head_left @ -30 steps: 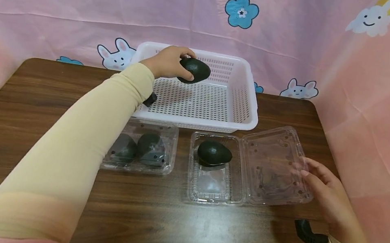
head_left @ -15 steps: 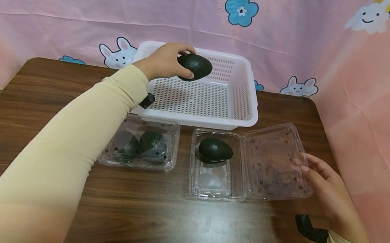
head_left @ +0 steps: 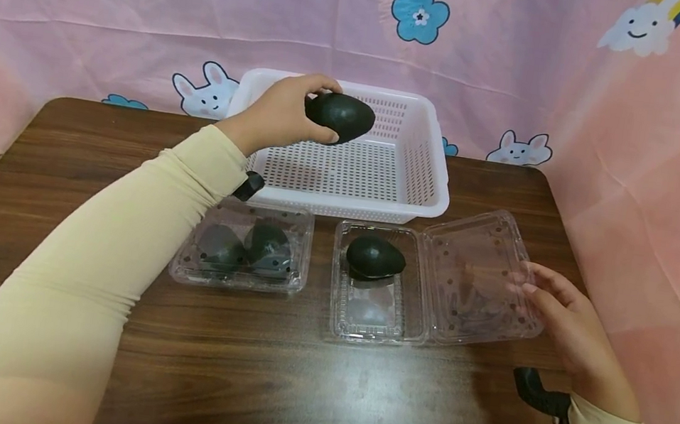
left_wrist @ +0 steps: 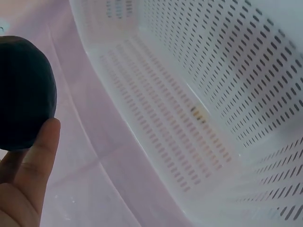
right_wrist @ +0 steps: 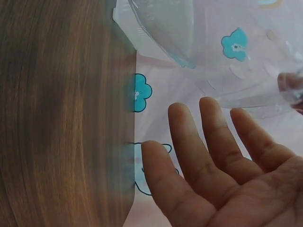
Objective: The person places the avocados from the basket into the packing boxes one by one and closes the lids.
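My left hand grips a dark green avocado over the white basket, thumb on its near side. In the left wrist view the avocado looks nearly black beside a finger. A second avocado lies in the back half of an opened clear clamshell box. At the right, my right hand holds the outer edge of that box's raised lid between thumb and finger. Its other fingers stretch out loosely in the right wrist view.
Left of the opened box stands a closed clear clamshell with two avocados inside, partly behind my left sleeve. The basket stands behind both boxes. Printed fabric hangs around the back and right of the wooden table.
The left hand stays over the basket with the avocado, shifting only slightly as the sleeve draws a little to the left. The right hand keeps its place at the lid.
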{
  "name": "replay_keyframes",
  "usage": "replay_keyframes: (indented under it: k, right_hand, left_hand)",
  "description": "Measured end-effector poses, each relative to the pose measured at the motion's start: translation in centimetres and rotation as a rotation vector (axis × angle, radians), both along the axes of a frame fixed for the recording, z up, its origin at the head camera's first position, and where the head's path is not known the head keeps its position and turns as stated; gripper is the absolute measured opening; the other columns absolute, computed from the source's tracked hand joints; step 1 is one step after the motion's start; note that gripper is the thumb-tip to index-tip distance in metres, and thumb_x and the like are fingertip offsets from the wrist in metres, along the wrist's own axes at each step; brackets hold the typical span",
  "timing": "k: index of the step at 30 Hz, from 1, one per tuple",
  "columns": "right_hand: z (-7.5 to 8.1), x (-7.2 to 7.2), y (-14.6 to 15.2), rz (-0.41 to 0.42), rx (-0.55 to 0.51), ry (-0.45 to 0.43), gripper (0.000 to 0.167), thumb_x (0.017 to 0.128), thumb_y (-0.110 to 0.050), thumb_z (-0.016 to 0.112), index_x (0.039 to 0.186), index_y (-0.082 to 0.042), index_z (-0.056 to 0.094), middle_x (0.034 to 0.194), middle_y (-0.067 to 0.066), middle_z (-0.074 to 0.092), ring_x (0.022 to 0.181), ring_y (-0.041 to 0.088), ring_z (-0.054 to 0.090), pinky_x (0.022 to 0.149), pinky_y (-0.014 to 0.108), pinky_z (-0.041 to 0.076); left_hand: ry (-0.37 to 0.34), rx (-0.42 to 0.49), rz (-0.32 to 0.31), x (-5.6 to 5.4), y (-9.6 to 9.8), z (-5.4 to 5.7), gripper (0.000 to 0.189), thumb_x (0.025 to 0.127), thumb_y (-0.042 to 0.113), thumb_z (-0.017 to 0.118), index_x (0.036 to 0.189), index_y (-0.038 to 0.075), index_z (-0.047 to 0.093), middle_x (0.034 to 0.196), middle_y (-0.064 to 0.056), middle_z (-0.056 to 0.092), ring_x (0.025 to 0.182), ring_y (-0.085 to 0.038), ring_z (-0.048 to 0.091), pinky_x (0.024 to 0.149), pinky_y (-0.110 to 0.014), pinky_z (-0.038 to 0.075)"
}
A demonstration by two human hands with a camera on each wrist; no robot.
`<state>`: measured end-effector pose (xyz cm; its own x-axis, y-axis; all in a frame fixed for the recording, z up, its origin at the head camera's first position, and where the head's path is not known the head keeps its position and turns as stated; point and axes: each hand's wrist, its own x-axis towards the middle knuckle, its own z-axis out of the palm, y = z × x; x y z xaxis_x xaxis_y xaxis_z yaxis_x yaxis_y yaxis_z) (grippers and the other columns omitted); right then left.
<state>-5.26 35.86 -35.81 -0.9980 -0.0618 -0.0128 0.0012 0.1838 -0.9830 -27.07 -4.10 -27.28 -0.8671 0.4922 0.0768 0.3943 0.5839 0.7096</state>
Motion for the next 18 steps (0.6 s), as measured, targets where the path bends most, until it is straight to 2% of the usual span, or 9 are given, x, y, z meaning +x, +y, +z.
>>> replay_keyframes:
  k: [11,18]
  right_hand:
    - [0.3,0.1,-0.2,-0.002,-0.03,0.012,0.027,0.101,-0.008,0.047,0.124,-0.019,0.054,0.111,-0.013,0.067,0.1,0.0,0.064,0.079,0.013,0.049]
    - [0.4,0.2,-0.6,0.003,-0.036,0.009,0.028,0.101,-0.005,0.046,0.125,-0.018,0.054,0.112,-0.013,0.067,0.1,0.0,0.063,0.08,0.012,0.049]
  left_hand:
    - [0.028,0.058,-0.006,2.5,0.5,-0.1,0.066,0.08,0.02,0.078,0.139,0.014,0.048,0.135,-0.011,0.052,0.118,-0.028,0.048,0.09,-0.044,0.047]
    - [0.054,0.058,-0.036,4.4,0.8,-0.7,0.066,0.08,0.018,0.077,0.139,0.011,0.048,0.138,-0.009,0.05,0.121,-0.027,0.05,0.095,-0.043,0.046]
